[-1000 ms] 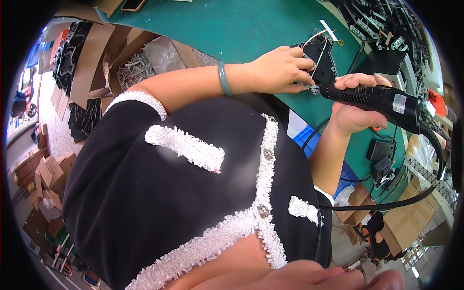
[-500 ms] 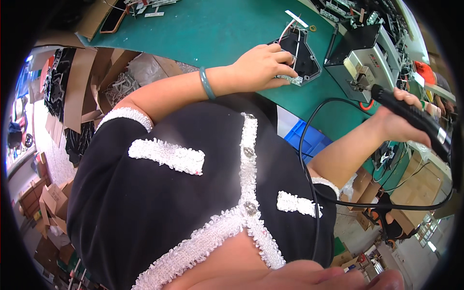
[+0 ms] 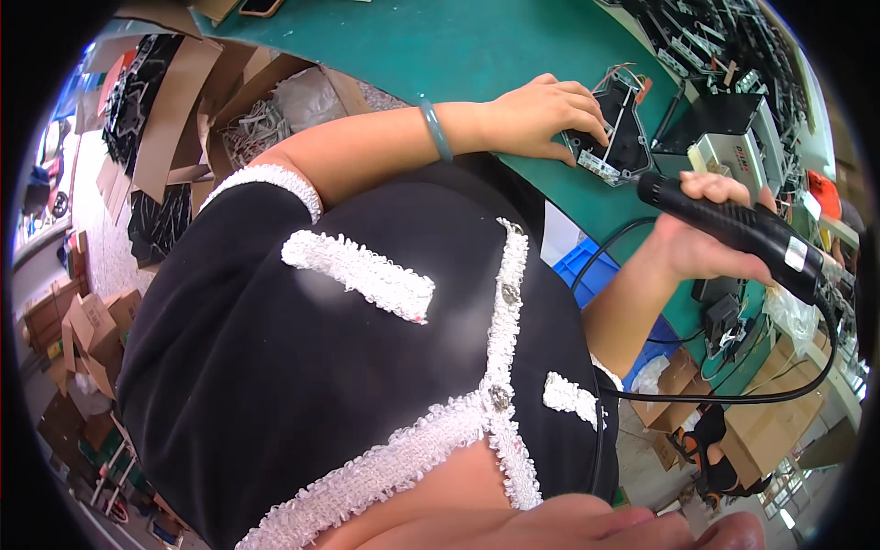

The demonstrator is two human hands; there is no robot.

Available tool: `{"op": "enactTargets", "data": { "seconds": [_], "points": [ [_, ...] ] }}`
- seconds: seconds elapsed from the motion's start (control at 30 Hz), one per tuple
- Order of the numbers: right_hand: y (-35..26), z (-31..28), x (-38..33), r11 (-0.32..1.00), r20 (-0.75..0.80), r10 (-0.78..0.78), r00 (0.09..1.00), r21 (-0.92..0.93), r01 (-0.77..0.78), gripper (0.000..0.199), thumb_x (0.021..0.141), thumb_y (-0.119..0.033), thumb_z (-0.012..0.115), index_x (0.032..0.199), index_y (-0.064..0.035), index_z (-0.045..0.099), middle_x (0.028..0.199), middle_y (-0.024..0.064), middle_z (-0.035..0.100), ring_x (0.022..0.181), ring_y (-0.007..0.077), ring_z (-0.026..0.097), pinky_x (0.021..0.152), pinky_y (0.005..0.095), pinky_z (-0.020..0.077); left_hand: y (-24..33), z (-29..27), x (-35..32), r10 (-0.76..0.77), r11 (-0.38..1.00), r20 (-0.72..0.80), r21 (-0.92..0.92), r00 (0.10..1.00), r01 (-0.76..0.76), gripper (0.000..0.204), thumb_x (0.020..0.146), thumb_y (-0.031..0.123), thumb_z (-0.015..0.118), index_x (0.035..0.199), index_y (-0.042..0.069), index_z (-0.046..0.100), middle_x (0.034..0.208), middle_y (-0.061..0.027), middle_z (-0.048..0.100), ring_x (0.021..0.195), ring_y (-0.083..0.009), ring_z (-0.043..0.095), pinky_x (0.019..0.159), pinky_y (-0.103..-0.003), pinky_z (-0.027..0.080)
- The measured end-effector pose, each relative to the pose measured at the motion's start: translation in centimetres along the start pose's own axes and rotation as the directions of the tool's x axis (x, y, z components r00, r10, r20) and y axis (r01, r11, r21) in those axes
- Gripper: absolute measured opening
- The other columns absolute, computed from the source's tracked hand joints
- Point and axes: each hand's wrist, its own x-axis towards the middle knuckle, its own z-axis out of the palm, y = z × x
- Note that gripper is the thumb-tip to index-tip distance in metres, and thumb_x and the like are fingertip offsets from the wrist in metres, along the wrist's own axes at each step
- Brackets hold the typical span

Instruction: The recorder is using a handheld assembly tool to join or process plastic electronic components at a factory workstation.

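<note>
My left hand (image 3: 541,119), with a bangle at its wrist, holds the left side of a black angular housing (image 3: 631,137) that lies on the green work table (image 3: 403,55). Its thumb and bent fingers press at the housing's edge. A slim whitish strip and thin wires run across the housing. Along its near edge sits a small shiny metallic piece (image 3: 600,169). My right hand (image 3: 678,249) is wrapped round a black corded electric screwdriver (image 3: 733,220), held aslant. The screwdriver's tip points left, close to the metallic piece; whether they touch I cannot tell.
Right of the housing stands a black and silver box-shaped machine (image 3: 724,137), with a black pen-like tool (image 3: 669,112) beside it. Many metal and black parts (image 3: 706,46) crowd the far right. The screwdriver's black cable (image 3: 733,400) loops at right. Below the table lies a blue crate (image 3: 600,266).
My right hand has brought the screwdriver left from the box-shaped machine to the housing's near edge. My left hand has shifted off the metallic piece to the housing's left side. The view has turned slightly.
</note>
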Motion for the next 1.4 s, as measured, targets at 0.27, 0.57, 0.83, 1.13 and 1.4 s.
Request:
{"op": "enactTargets", "data": {
  "seconds": [0.27,0.57,0.83,1.13,1.4],
  "points": [
    [2.5,2.6,-1.0,0.998,0.194,0.055,0.979,-0.049,-0.046,0.1,0.072,-0.088,0.03,0.124,-0.0028,0.04,0.072,0.0119,0.06,0.056,0.0223,0.056,0.059,0.0385,0.0527,-0.4,0.5,0.0,0.049,0.998,-0.008,0.032,0.999,-0.049,0.041,0.069,0.02,0.078,0.108,0.014,0.066,0.123,0.0021,0.059,0.123,-0.0227,0.047,0.094,-0.041,0.039],
    [2.7,3.0,-1.1,0.996,0.192,0.068,0.979,-0.07,-0.055,0.097,0.073,-0.087,0.032,0.119,-0.0026,0.041,0.071,0.011,0.059,0.055,0.0214,0.057,0.059,0.0368,0.0531,-0.5,0.3,-0.1,0.048,0.995,0.028,0.081,0.998,-0.05,0.039,0.076,0.031,0.074,0.112,0.016,0.067,0.124,0.0029,0.057,0.125,-0.0177,0.045,0.093,-0.037,0.038],
    [3.2,3.5,-1.8,0.992,0.287,0.058,0.956,-0.126,-0.022,0.094,0.071,-0.086,0.036,0.113,-0.0023,0.043,0.072,0.012,0.058,0.055,0.0213,0.057,0.057,0.036,0.0525,-0.1,0.4,-0.3,0.058,0.989,0.026,0.131,0.998,-0.061,0.04,0.078,0.032,0.071,0.115,0.017,0.065,0.124,0.003,0.056,0.126,-0.0165,0.044,0.094,-0.037,0.038],
    [2.8,2.9,-1.6,0.993,0.325,0.05,0.945,-0.119,-0.012,0.096,0.071,-0.087,0.036,0.116,-0.003,0.043,0.074,0.0122,0.059,0.056,0.0229,0.057,0.057,0.0394,0.0521,-0.8,0.3,-0.1,0.116,0.988,0.015,0.099,0.993,-0.117,0.037,0.078,0.028,0.071,0.113,0.015,0.066,0.125,0.0005,0.057,0.125,-0.0186,0.045,0.097,-0.039,0.039],
    [-2.0,-4.1,-0.7,0.999,0.054,-0.048,0.997,0.019,0.047,0.093,0.077,-0.085,0.031,0.119,-0.003,0.046,0.073,0.0134,0.062,0.057,0.024,0.058,0.057,0.0403,0.0525,-0.8,-3.7,3.3,0.105,0.992,-0.174,-0.049,0.979,-0.115,0.022,0.074,0.022,0.074,0.095,0.015,0.072,0.103,-0.0013,0.062,0.105,-0.0231,0.056,0.087,-0.037,0.044]
  ]
}}
